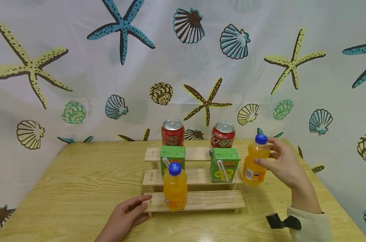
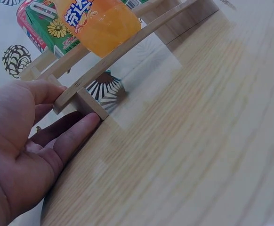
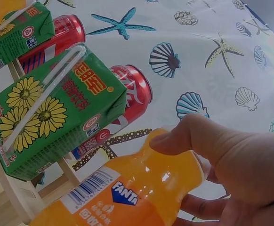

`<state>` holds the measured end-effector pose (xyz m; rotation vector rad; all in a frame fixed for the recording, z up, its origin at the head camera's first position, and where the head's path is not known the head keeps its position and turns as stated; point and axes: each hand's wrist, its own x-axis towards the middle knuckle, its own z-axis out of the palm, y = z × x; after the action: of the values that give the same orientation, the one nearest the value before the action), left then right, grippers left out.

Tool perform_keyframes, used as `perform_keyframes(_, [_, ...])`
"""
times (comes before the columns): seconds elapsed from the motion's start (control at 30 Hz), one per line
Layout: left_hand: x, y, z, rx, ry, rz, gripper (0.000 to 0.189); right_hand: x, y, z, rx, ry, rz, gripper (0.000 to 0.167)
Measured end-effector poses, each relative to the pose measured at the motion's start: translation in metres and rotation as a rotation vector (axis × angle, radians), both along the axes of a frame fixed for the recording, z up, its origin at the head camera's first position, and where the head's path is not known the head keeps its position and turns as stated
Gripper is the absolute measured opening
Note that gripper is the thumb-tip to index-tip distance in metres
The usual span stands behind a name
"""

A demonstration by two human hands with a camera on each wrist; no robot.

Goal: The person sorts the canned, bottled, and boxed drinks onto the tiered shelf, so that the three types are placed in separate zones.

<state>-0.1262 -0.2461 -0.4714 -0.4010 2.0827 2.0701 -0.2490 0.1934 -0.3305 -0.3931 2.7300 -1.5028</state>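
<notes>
My right hand (image 1: 284, 163) holds an orange soda bottle (image 1: 255, 161) with a blue cap by its upper part, thumb in front and fingers behind. The bottle is upright just right of a three-step wooden stand (image 1: 213, 198). In the right wrist view, its Fanta label shows beside the thumb. My left hand (image 1: 125, 213) grips the left end of the stand's lowest step; the left wrist view shows fingers (image 2: 80, 134) against its leg. A second orange soda bottle (image 1: 175, 190) stands on that step, towards its left.
Two green drink cartons (image 1: 173, 154) (image 1: 224, 166) with white straws stand on the middle step. Behind them, two red cans (image 1: 172, 132) (image 1: 222, 137) are on the top step. The stand sits on a wooden table (image 1: 89, 178) before a shell-patterned cloth (image 1: 134, 80).
</notes>
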Motion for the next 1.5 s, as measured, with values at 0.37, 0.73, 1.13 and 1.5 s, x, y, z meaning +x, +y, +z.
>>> perform_keyframes(0.37, [0.000,0.000,0.000,-0.009,0.001,0.000,0.045,0.009,-0.001,0.006,0.054,0.076,0.069,0.062])
perform_keyframes(0.73, [-0.001,-0.001,0.000,0.002,0.001,-0.007,0.046,0.016,0.000,0.011,0.096,0.105,0.105,0.057])
perform_keyframes(1.13, [-0.001,-0.001,0.001,-0.003,0.006,-0.012,0.046,0.021,-0.001,0.015,0.157,0.091,0.145,0.059])
perform_keyframes(1.5, [-0.001,-0.001,0.000,-0.001,0.003,-0.010,0.047,0.025,-0.006,0.018,0.152,0.098,0.201,0.061])
